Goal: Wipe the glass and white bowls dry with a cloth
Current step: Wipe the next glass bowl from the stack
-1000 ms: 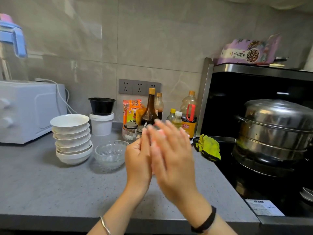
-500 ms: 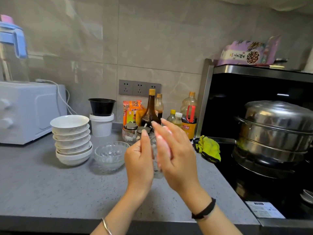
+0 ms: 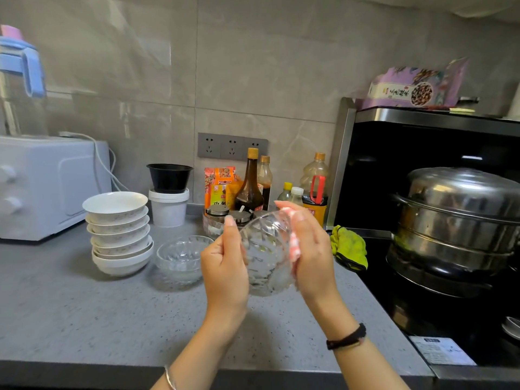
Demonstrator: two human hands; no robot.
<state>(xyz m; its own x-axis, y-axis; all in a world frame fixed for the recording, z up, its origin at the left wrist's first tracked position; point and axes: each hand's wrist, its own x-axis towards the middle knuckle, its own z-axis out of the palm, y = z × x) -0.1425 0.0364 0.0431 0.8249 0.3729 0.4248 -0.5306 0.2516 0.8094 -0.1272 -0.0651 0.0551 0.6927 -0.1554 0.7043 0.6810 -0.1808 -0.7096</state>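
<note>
I hold a clear cut-glass bowl (image 3: pixel 266 257) on its side above the grey counter (image 3: pixel 84 311), between both hands. My left hand (image 3: pixel 223 270) grips its left rim. My right hand (image 3: pixel 311 254) cups its right side, fingers seen through the glass. A second glass bowl (image 3: pixel 180 256) stands on the counter just left of my hands. Further left is a stack of several white bowls (image 3: pixel 119 232). A yellow-green cloth (image 3: pixel 349 246) lies crumpled at the counter's right end, beside the stove, apart from both hands.
A white microwave (image 3: pixel 47 184) stands at the far left. A white tub with a black bowl (image 3: pixel 168 192) on it, sauce bottles (image 3: pixel 253 184) and jars line the wall. On the black stove at right sits a steel steamer pot (image 3: pixel 458 218).
My hands were pressed flat together with the bowl hardly visible between them. They have parted and lowered slightly, and the glass bowl now shows tilted on its side between them.
</note>
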